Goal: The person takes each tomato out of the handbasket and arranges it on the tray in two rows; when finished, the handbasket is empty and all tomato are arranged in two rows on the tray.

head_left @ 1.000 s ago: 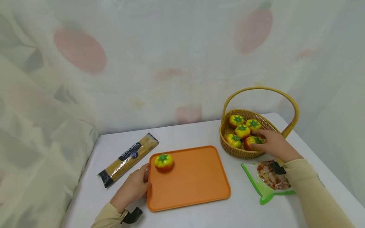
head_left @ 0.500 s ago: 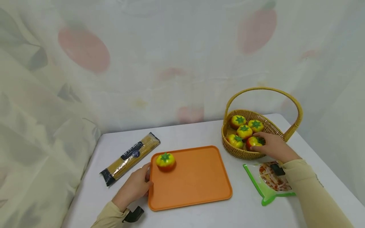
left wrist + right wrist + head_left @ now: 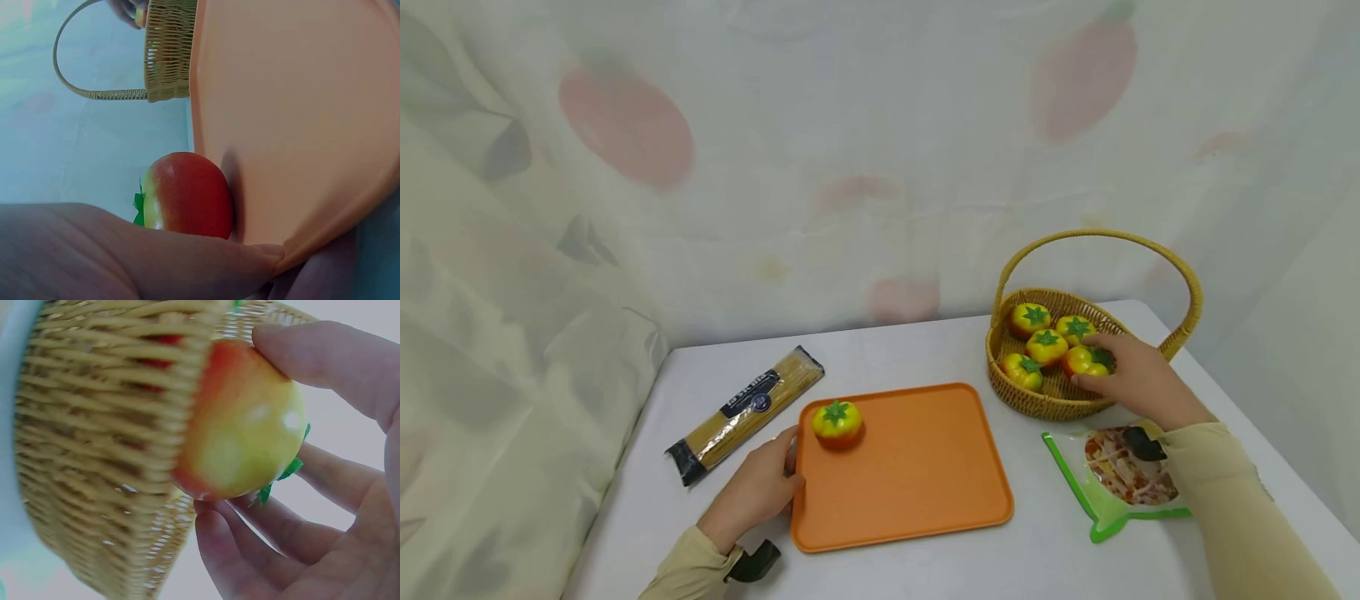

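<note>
While your right hand [image 3: 1131, 379] reaches into the basket [image 3: 1045, 400]:
Right fingers: curled round a tomato [image 3: 1086, 361] at its near rim.
Left hand [image 3: 760, 487]: fingers gripping the tray [image 3: 917, 492] edge on the worktop [image 3: 925, 567].
Bearing: tray lies left of the held tomato; another tomato [image 3: 837, 423] sits there.

The head view looks forward and down from above the bench [image 3: 925, 350], taking in the tray [image 3: 917, 483], the basket [image 3: 1052, 400] and both hands from some way off. The left wrist view sits low and very near the tray [image 3: 300, 112] edge, rolled on its side, looking across it to the basket [image 3: 169, 56]. The right wrist view is pressed close to the basket [image 3: 94, 456] wall. All three views share the basket; head and left wrist share the tray.
</note>
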A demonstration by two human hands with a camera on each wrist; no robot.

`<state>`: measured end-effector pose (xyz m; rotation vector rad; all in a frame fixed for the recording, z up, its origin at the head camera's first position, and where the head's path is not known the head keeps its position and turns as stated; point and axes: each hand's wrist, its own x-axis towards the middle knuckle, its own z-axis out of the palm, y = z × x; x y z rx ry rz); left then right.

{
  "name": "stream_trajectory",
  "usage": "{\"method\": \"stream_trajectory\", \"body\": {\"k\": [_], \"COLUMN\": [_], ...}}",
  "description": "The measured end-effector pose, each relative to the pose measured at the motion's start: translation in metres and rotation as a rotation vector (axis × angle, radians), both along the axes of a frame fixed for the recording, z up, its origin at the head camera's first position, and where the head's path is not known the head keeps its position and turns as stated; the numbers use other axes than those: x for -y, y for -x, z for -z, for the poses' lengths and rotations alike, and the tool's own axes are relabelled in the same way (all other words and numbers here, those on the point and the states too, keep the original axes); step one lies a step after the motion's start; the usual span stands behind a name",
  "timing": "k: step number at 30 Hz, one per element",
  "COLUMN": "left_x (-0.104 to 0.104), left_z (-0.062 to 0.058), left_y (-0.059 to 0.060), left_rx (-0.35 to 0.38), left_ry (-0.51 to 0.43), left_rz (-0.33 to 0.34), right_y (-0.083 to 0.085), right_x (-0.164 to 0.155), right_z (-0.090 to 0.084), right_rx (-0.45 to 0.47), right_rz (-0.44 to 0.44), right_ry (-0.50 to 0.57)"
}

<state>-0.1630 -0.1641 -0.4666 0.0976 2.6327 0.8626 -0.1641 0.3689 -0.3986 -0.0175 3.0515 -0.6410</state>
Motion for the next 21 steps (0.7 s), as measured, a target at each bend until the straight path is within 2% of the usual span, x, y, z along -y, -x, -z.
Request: {"method": "stream_trajectory", "body": {"k": [6, 12, 17, 21], "left_x": [0.002, 0.001, -0.001, -0.001], "left_z": [0.002, 0.0, -0.001, 0.0], "left_y": [0.002, 0.0, -0.001, -0.002], "left_rx": [-0.032, -0.042, -0.037, -0.035], "left_ry": [0.021, 0.013, 0.009, 0.001], "left_rz": [0.021, 0.018, 0.017, 0.011], "right_y": [-0.001, 0.001, 0.004, 0.008], "right_x": [0.012, 0.041, 0.068, 0.093], "right_z": [-0.01, -0.019, -0.02, -0.014], "right_rx": [-0.046, -0.133, -0.204, -0.239], "right_rz": [-0.013, -0.062, -0.105, -0.144], "right_ry": [0.023, 0.057, 0.12, 0.17]}}
